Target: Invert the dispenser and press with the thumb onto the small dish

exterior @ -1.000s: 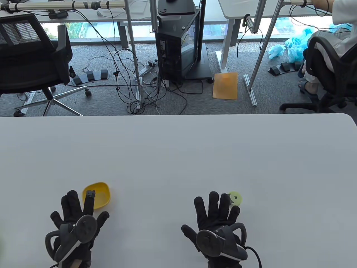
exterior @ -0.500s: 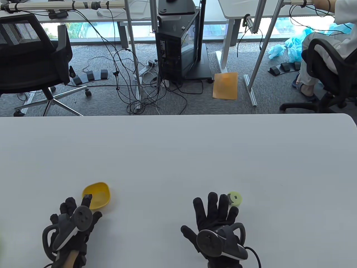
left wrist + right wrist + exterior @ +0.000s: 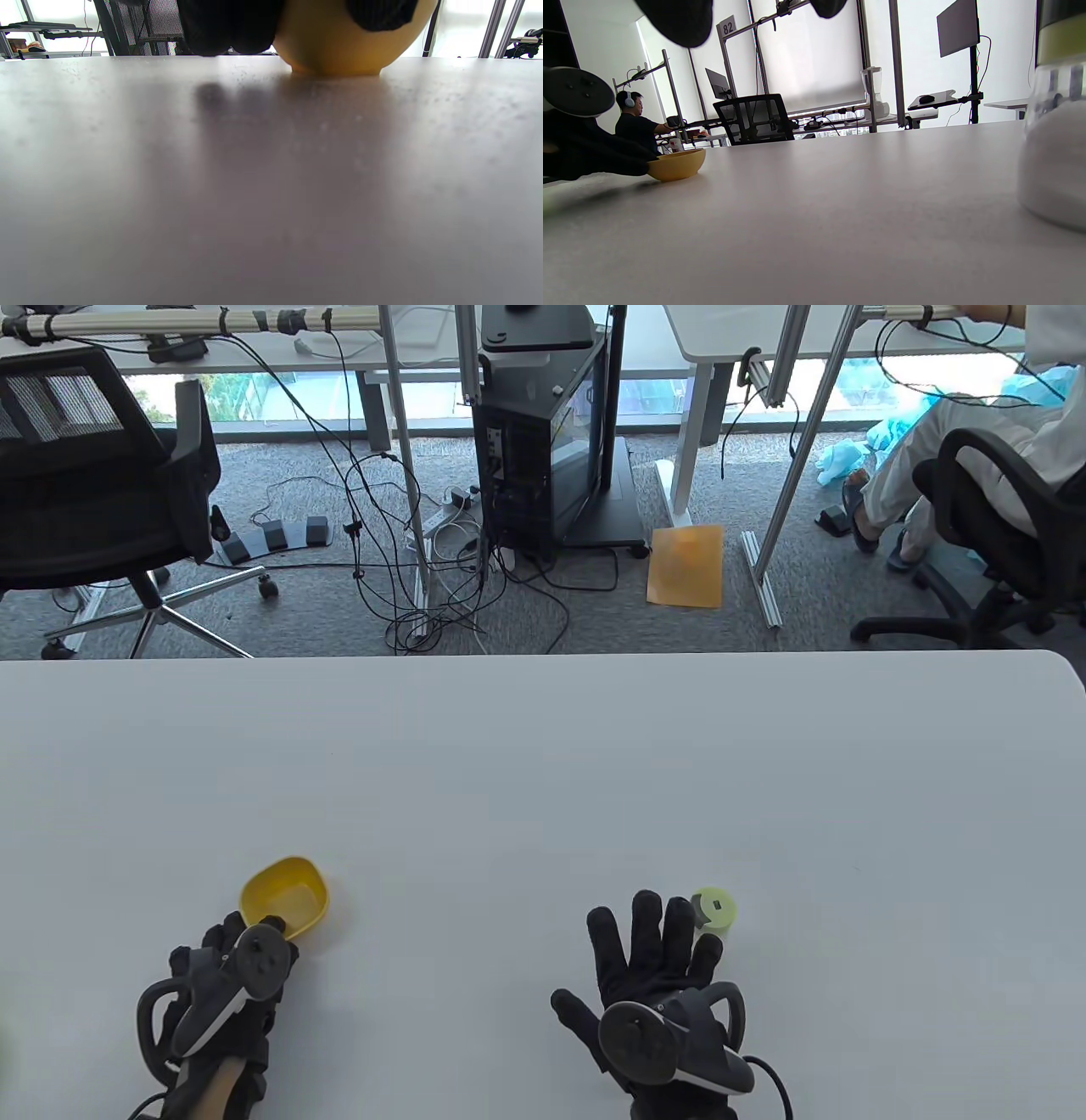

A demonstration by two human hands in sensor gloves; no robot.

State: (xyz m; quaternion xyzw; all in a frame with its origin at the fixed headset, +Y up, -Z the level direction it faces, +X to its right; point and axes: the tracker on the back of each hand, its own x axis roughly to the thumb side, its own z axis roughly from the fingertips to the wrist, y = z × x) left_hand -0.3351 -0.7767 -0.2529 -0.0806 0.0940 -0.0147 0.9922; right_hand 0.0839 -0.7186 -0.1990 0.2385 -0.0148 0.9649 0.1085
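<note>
A small yellow dish (image 3: 288, 895) sits on the white table (image 3: 543, 780) at the near left. My left hand (image 3: 254, 933) has its fingers curled over the dish's near rim and grips it; the left wrist view shows gloved fingers (image 3: 229, 25) against the dish (image 3: 339, 42). The dispenser (image 3: 714, 909), a clear jar of white contents with a pale green lid, stands upright at the near right. My right hand (image 3: 657, 933) lies flat with its fingers spread, just left of the dispenser, holding nothing. The right wrist view shows the dispenser (image 3: 1056, 148) close by and the dish (image 3: 676, 164) far off.
The table's far edge (image 3: 543, 655) runs across the middle of the table view. Beyond it are an office chair (image 3: 93, 492), floor cables and a computer cart (image 3: 551, 432). A seated person (image 3: 1001, 432) is at the far right.
My left hand has gone from flat and spread to curled onto the dish's near rim, and the dish has shifted slightly left. My right hand and the dispenser have stayed put.
</note>
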